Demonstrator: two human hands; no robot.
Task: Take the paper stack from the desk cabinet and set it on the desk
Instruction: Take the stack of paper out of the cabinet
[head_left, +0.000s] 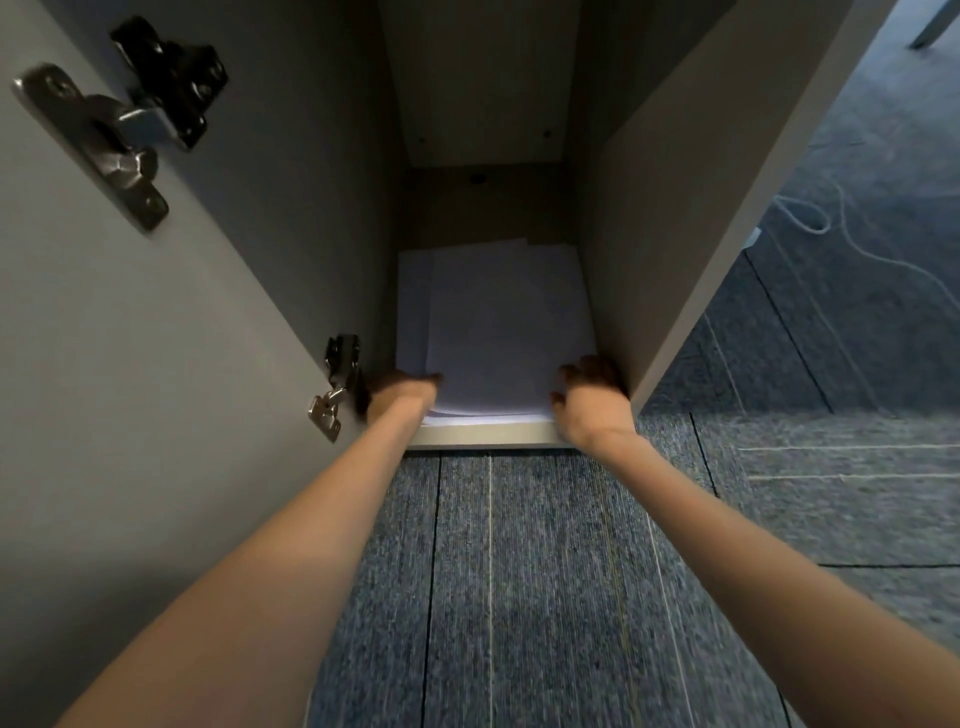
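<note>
Blue-grey carpet tiles (519, 571) nearest, both bare forearms reaching forward over them. Left hand (400, 396) at front left corner of paper stack (498, 332), fingers curled against its edge, hold unclear. Right hand (589, 397) at front right corner, fingers bent onto top sheet; grip cannot be confirmed. Stack lies flat on cabinet floor (488, 434), sheets slightly fanned. Open cabinet door (156, 312) at left, lower hinge (336, 387) beside left hand, upper hinge (119, 114) higher. White cable (831, 218) on carpet, far right.
</note>
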